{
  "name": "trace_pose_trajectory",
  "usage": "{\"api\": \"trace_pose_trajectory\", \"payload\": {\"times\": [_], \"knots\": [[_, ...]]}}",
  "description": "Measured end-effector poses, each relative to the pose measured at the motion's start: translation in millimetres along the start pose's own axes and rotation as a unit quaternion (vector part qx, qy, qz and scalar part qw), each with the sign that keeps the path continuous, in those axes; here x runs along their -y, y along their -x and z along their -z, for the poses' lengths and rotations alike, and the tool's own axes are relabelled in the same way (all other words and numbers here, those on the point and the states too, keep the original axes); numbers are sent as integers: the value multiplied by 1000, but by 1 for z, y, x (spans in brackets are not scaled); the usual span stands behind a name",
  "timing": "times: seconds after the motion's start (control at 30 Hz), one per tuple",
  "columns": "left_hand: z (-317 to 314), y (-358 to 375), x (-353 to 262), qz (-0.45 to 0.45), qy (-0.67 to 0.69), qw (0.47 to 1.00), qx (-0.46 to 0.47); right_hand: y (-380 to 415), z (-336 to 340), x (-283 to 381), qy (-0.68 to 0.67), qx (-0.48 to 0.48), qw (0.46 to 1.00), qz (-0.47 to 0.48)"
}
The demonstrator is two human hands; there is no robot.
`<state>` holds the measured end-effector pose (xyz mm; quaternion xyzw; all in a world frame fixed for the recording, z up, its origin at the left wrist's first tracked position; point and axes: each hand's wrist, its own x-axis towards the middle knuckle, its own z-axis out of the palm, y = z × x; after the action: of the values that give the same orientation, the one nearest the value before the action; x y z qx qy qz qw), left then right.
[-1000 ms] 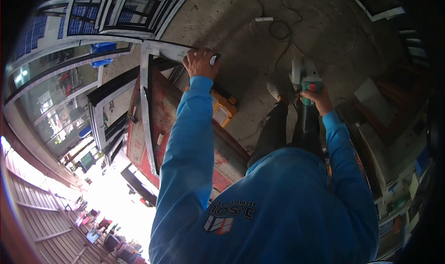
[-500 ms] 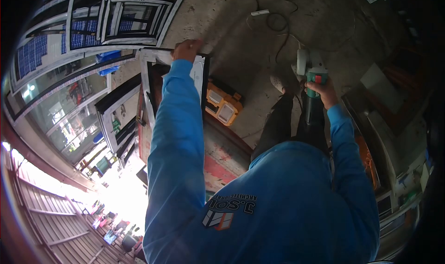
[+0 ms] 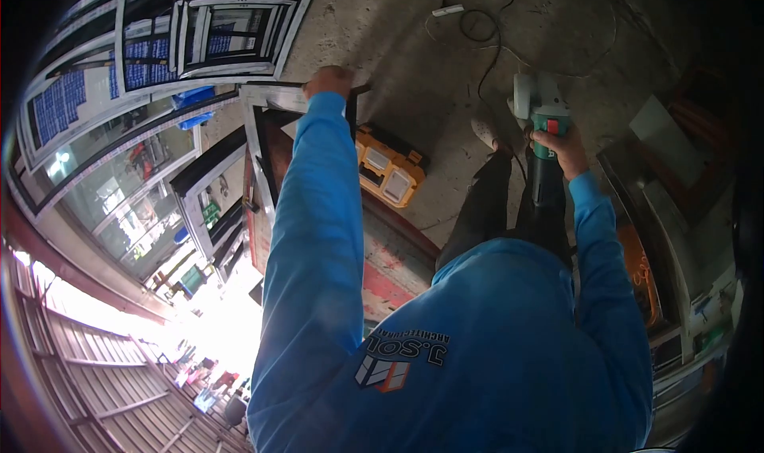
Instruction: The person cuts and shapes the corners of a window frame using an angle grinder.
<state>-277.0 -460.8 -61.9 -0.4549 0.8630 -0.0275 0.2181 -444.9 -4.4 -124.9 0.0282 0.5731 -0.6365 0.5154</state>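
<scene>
My right hand [image 3: 567, 152] is wrapped round the green body of an angle grinder [image 3: 551, 125]. The grinder's grey head and pale disc point away from me, above my lower legs and close to my shoes. Out to the left, my left hand [image 3: 328, 81] is closed over the far corner of a white-and-black window frame [image 3: 274, 95]. That frame stands beside a worn red bench [image 3: 390, 266], and my sleeve covers part of it.
A yellow-and-black tool case [image 3: 391, 171] lies on the floor between the frame and my legs. A power cord [image 3: 497, 51] loops across the concrete ahead. Several window frames [image 3: 239, 35] lean at the left. Sheets and an orange item [image 3: 637, 270] are at the right.
My left hand has shifted slightly right, and the frame under it has turned so less of its white face shows. The grinder has moved a little forward and right in my right hand.
</scene>
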Motion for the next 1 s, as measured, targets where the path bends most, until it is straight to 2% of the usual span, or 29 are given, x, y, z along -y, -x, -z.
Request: {"api": "trace_pose_trajectory", "payload": {"times": [0.03, 0.1, 0.13, 0.2, 0.27, 0.3, 0.33, 0.37, 0.4, 0.43, 0.47, 0.5, 0.57, 0.6, 0.67, 0.7, 0.8, 0.87, 0.93, 1.0], "knots": [[5, -2, 8, -2, 0, 1000, 0, 1, -1, 0, -1, -3, 1000, 1], [15, 7, 24, 24, 247, 967, -52, 3, -3, -1, -2, -7, 1000, 0], [9, 18, 29, 25, 247, 967, -52, 2, -5, -2, 21, -7, 1000, 20], [-5, 47, 40, -104, 335, 893, -281, -1, -9, -2, 43, -6, 998, 41], [-10, 106, 16, -18, 442, 837, -323, -4, -14, -1, 128, 10, 991, 41], [-35, 131, 25, 7, 382, 880, -283, 2, -27, 17, 87, 43, 995, 1], [-51, 165, 13, 57, 428, 887, -164, 1, -38, 20, 89, 44, 995, 2], [-104, 190, 9, 3, 689, 716, -110, -1, -46, 23, 104, 61, 992, 31], [-109, 216, -14, -3, 704, 709, 42, -3, -54, 26, 119, 77, 988, 59], [-112, 243, -39, -8, 685, 702, 194, -7, -63, 23, 197, 59, 974, 90], [-140, 262, -69, -73, 634, 731, 244, -9, -75, 25, 202, 61, 973, 89], [-76, 281, -108, -18, 698, 661, 273, -12, -89, 28, 276, 48, 951, 127], [-80, 286, -151, -7, 764, 581, 280, -12, -120, 39, 384, 20, 906, 178], [-84, 276, -163, -7, 770, 575, 276, -12, -133, 44, 391, 24, 903, 179], [-92, 246, -179, -187, 635, 730, 170, -9, -157, 55, 505, 22, 850, 148], [-95, 243, -183, -186, 641, 726, 167, -5, -168, 63, 517, 19, 844, 143], [-92, 239, -184, -93, 733, 659, 141, -13, -179, 69, 509, 55, 845, 156], [-72, 240, -180, -52, 892, 390, 222, -25, -182, 69, 500, 86, 844, 174], [-74, 237, -177, -41, 896, 370, 241, -32, -188, 76, 493, 118, 841, 188], [-74, 232, -178, -33, 901, 348, 258, -35, -202, 97, 532, 192, 819, 95]]}}
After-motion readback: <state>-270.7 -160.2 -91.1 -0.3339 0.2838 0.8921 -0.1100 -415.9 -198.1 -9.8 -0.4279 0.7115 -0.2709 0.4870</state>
